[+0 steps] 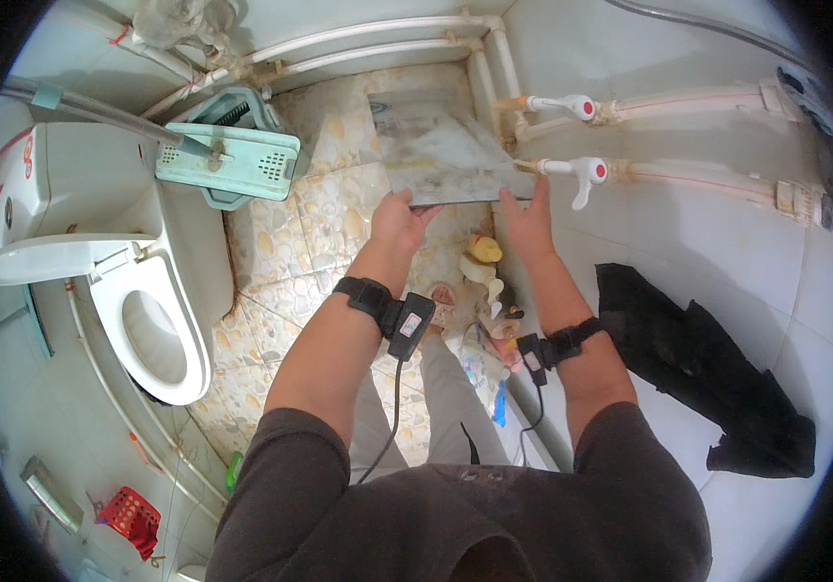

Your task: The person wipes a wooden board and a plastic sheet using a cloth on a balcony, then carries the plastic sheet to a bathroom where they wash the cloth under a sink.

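Observation:
A flat grey rectangular panel (453,156), whitish and smudged on top, is held out at the upper middle of the view. My left hand (402,222) grips the left part of its near edge, thumb on top and fingers beneath. At the right end of the same edge, my right hand (530,218) has its thumb and fingers against the panel, close to the lower white tap with a red-dotted handle (591,172). The undersides of the panel and of some fingers are hidden. Below my hands, several bottles, one with a yellow cap (485,248), stand by the right wall.
A white toilet (198,364) with its lid raised stands at the left, beside a pale green mop head (241,161) on a bucket. White pipes (372,28) run along the far wall. A second tap (569,106) and a black cloth (693,356) are at the right.

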`<action>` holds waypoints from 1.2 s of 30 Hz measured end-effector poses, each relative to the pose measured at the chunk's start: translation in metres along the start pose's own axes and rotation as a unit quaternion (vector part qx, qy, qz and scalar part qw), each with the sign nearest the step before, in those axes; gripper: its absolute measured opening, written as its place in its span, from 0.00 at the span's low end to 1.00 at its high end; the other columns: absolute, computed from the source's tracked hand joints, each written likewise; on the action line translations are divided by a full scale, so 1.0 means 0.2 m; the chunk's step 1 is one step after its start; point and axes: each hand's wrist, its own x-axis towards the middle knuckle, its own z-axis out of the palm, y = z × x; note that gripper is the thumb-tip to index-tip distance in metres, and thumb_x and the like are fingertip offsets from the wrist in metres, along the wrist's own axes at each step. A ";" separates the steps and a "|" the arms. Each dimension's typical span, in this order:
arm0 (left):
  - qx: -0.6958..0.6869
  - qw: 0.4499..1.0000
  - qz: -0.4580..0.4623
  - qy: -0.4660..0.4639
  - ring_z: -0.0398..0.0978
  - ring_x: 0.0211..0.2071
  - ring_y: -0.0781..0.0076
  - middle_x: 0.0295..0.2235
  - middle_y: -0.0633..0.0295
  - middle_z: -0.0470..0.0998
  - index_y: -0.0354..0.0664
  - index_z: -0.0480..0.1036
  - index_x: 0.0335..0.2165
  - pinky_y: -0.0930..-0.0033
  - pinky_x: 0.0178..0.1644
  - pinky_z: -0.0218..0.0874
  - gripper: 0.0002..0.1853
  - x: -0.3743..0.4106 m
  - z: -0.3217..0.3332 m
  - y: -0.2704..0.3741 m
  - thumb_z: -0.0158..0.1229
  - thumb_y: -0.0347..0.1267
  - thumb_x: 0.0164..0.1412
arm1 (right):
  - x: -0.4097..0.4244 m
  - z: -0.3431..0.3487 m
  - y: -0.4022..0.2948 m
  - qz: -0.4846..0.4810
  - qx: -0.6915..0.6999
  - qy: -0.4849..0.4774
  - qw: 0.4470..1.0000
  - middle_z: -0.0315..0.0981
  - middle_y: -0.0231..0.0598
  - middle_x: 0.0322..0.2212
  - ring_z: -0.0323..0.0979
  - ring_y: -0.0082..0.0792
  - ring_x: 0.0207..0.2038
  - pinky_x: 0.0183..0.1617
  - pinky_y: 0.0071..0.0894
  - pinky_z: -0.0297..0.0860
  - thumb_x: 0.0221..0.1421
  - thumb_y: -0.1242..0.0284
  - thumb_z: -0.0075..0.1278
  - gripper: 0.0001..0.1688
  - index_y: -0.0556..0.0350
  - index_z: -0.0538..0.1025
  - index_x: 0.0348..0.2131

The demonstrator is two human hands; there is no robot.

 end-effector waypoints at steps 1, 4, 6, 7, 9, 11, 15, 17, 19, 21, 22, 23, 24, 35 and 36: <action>0.002 1.000 0.007 0.002 0.60 0.48 0.45 0.47 0.42 0.58 0.27 0.51 0.47 0.47 0.52 0.56 0.17 0.00 0.00 -0.03 0.33 0.24 0.59 | 0.02 -0.01 -0.02 0.100 0.091 0.028 0.990 0.42 0.57 0.55 0.46 0.49 0.57 0.58 0.39 0.45 0.45 0.66 0.51 0.45 0.56 0.46 0.57; -0.016 1.000 0.017 0.004 0.60 0.48 0.45 0.47 0.42 0.58 0.28 0.51 0.47 0.46 0.52 0.56 0.17 0.00 -0.02 -0.08 0.33 0.25 0.59 | 0.09 -0.03 -0.12 0.308 0.280 0.090 0.905 0.38 0.55 0.56 0.46 0.46 0.57 0.58 0.37 0.46 0.45 0.67 0.52 0.49 0.54 0.41 0.58; -0.042 0.999 0.014 0.008 0.60 0.48 0.46 0.47 0.42 0.58 0.28 0.51 0.47 0.46 0.52 0.56 0.17 0.00 -0.04 -0.09 0.33 0.25 0.60 | 0.11 -0.04 -0.16 0.338 0.308 0.108 0.883 0.41 0.53 0.56 0.47 0.46 0.57 0.57 0.37 0.48 0.45 0.68 0.52 0.48 0.53 0.42 0.57; -0.057 0.998 0.010 0.013 0.60 0.48 0.46 0.47 0.43 0.58 0.29 0.51 0.47 0.47 0.52 0.56 0.17 0.01 -0.06 -0.10 0.33 0.25 0.59 | 0.10 -0.04 -0.18 0.332 0.309 0.122 0.883 0.44 0.52 0.55 0.48 0.46 0.56 0.57 0.39 0.50 0.46 0.69 0.51 0.44 0.53 0.44 0.56; -0.076 0.997 0.006 0.012 0.60 0.48 0.47 0.47 0.44 0.59 0.30 0.51 0.48 0.47 0.52 0.57 0.17 0.02 -0.08 -0.13 0.33 0.24 0.59 | 0.07 -0.04 -0.22 0.319 0.312 0.150 0.883 0.50 0.50 0.52 0.52 0.45 0.54 0.55 0.43 0.53 0.48 0.72 0.48 0.37 0.53 0.50 0.55; -0.078 0.997 0.006 -0.003 0.61 0.48 0.49 0.46 0.46 0.60 0.31 0.51 0.48 0.48 0.51 0.58 0.18 0.02 -0.07 -0.19 0.34 0.24 0.59 | 0.06 0.01 -0.06 0.366 0.507 -0.014 0.780 0.55 0.47 0.49 0.57 0.43 0.51 0.52 0.46 0.57 0.50 0.74 0.45 0.29 0.54 0.55 0.51; 0.253 0.956 0.146 0.024 0.58 0.49 0.49 0.48 0.46 0.59 0.35 0.50 0.51 0.48 0.53 0.52 0.22 0.01 -0.10 -0.25 0.39 0.28 0.58 | 0.08 0.10 0.19 0.407 0.508 -0.120 0.750 0.63 0.42 0.42 0.66 0.39 0.42 0.46 0.47 0.65 0.54 0.76 0.38 0.17 0.54 0.61 0.45; 0.615 0.705 0.346 0.069 0.52 0.54 0.48 0.52 0.47 0.55 0.41 0.49 0.54 0.45 0.56 0.42 0.26 0.14 -0.22 -0.30 0.42 0.30 0.56 | 0.10 0.10 0.17 0.396 0.487 -0.113 0.770 0.65 0.40 0.39 0.67 0.37 0.38 0.42 0.44 0.67 0.54 0.76 0.38 0.16 0.53 0.61 0.44; 0.786 0.555 0.271 -0.004 0.47 0.56 0.50 0.54 0.49 0.53 0.39 0.49 0.54 0.48 0.58 0.36 0.29 0.06 -0.07 -0.26 0.45 0.33 0.54 | 0.15 0.12 0.19 0.384 0.497 -0.102 0.771 0.66 0.39 0.37 0.68 0.36 0.35 0.39 0.43 0.68 0.54 0.76 0.38 0.15 0.54 0.61 0.44; 0.866 0.437 0.237 -0.060 0.44 0.58 0.52 0.56 0.50 0.51 0.39 0.47 0.55 0.50 0.59 0.34 0.32 0.00 0.04 -0.23 0.47 0.34 0.53 | 0.18 0.16 0.19 0.367 0.533 -0.099 0.756 0.67 0.39 0.34 0.69 0.36 0.32 0.37 0.42 0.69 0.54 0.76 0.38 0.15 0.54 0.61 0.43; 0.877 0.406 0.245 -0.081 0.43 0.58 0.53 0.56 0.51 0.49 0.40 0.46 0.56 0.51 0.59 0.34 0.34 0.01 0.06 -0.22 0.48 0.34 0.53 | 0.20 0.17 0.20 0.365 0.528 -0.104 0.760 0.66 0.39 0.34 0.68 0.36 0.32 0.36 0.41 0.69 0.54 0.76 0.38 0.15 0.54 0.61 0.43; 0.886 0.375 0.253 -0.103 0.42 0.59 0.54 0.57 0.52 0.47 0.41 0.44 0.56 0.52 0.59 0.35 0.35 0.03 0.08 -0.21 0.48 0.34 0.53 | 0.21 0.18 0.21 0.363 0.523 -0.108 0.763 0.66 0.39 0.34 0.68 0.36 0.31 0.35 0.40 0.69 0.54 0.75 0.38 0.15 0.54 0.61 0.43; 0.881 0.377 0.250 -0.136 0.42 0.59 0.53 0.57 0.52 0.47 0.41 0.45 0.56 0.52 0.59 0.36 0.36 0.06 0.10 -0.23 0.49 0.34 0.52 | 0.23 0.19 0.23 0.361 0.517 -0.112 0.768 0.66 0.39 0.33 0.68 0.36 0.31 0.35 0.40 0.69 0.54 0.75 0.38 0.14 0.54 0.61 0.43; 0.902 0.401 0.160 -0.007 0.45 0.58 0.47 0.56 0.47 0.48 0.40 0.43 0.56 0.52 0.58 0.41 0.45 0.20 -0.19 -0.06 0.57 0.37 0.43 | 0.13 0.24 0.14 0.434 0.511 -0.098 0.735 0.66 0.44 0.39 0.68 0.39 0.39 0.46 0.43 0.66 0.55 0.75 0.37 0.14 0.61 0.62 0.43; 0.886 0.437 0.156 0.003 0.46 0.57 0.48 0.56 0.47 0.48 0.40 0.44 0.56 0.52 0.57 0.43 0.43 0.21 -0.21 -0.08 0.57 0.36 0.44 | 0.13 0.23 0.12 0.445 0.499 -0.090 0.739 0.65 0.45 0.40 0.67 0.39 0.40 0.49 0.44 0.64 0.55 0.76 0.37 0.14 0.62 0.62 0.43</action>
